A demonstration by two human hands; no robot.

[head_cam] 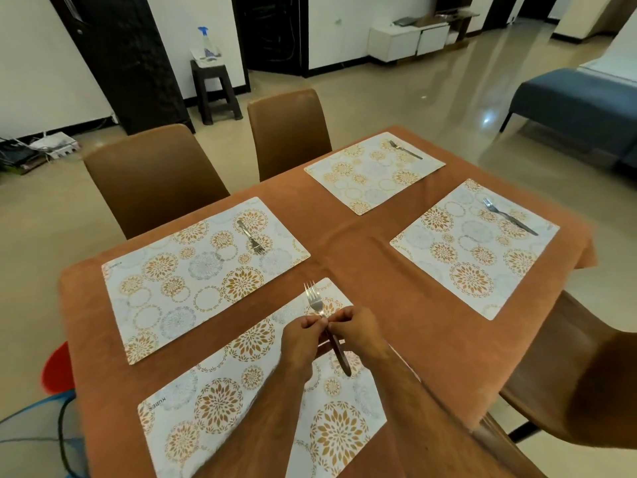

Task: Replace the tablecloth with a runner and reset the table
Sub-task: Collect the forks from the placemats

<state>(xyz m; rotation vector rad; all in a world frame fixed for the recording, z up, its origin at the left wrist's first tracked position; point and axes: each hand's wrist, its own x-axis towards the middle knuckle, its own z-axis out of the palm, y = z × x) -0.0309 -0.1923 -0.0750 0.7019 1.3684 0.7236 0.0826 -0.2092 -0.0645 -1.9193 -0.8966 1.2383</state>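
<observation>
I hold both hands together low over the nearest placemat (213,412), and the fork (325,326) sits between them: the left hand (301,339) and the right hand (355,331) each pinch its neck with curled fingertips, tines pointing away from me and the dark handle trailing back under my right wrist. I judge the fork to be light, rigid and smooth (polished metal slips in a loose pinch), so the neck, or the handle just behind my fingers, is the correct place to grip it, never the tines. The tablecloth (413,322) spreads out under and beyond both hands; it looks soft and limp, likely to sag and drag whatever rests on it, so I would take it by a hem or corner only once it is cleared. Three more placemats lie on it: one just to the left of my left hand (165,288), two well ahead and to the right (472,263) (365,174), each carrying its own fork. The mats appear thin, flat and semi-stiff; I would lift each by an edge. No runner is visible from here. Chairs (151,174) stand beyond my left hand.
</observation>
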